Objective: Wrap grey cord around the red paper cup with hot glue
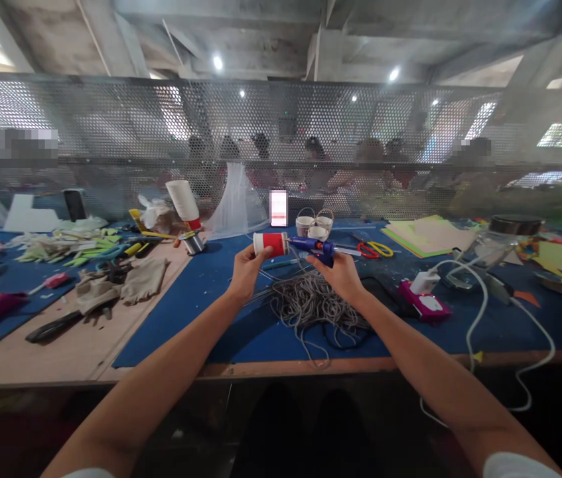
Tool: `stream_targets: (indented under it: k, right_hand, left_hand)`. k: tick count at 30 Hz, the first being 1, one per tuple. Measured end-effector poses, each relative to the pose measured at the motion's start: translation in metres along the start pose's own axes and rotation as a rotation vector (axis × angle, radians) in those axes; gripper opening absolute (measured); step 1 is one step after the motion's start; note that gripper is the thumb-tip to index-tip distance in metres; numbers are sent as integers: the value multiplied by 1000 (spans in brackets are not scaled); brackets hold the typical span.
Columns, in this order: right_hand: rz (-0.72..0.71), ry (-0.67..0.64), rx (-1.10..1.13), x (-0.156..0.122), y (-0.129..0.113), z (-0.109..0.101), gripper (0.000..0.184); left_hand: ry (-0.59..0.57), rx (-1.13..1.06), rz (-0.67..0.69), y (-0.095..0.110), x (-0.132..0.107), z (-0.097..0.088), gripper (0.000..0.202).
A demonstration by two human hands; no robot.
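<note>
My left hand [245,271] is closed around a red and white paper cup [271,244], which lies sideways in the air with one end toward the right. In my right hand [341,273] is a blue hot glue gun [318,248], its nozzle pointing left at the cup's end. Whether the nozzle touches the cup I cannot tell. Below both hands a tangled heap of grey cord [313,302] lies on the blue mat [181,318]. Behind the glue gun stand several small cord-wrapped cups with handles [316,226].
Red and yellow scissors [375,249] lie to the right, near coloured paper [427,236]. A magenta power strip [424,302] carries a white plug and cable [482,292]. Stacked paper cups [182,202], a wire spool [192,243] and work gloves [144,280] are at left. A mesh partition [281,126] rises behind.
</note>
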State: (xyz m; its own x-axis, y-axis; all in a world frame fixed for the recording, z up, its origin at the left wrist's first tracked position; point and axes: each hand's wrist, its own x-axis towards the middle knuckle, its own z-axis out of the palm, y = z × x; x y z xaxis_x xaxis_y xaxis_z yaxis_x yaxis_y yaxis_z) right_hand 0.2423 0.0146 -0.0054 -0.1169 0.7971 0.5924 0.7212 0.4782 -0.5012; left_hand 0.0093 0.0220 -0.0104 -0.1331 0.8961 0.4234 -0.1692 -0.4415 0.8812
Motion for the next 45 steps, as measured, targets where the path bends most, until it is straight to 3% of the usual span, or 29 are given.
stream_targets:
  k: [30, 45]
  right_hand:
    - [22, -30, -93, 0, -2, -1, 46]
    - [-36, 1, -93, -1, 2, 3, 40]
  left_hand:
    - [15, -6, -5, -1, 2, -1, 32]
    - [12, -14, 5, -4, 5, -4, 35]
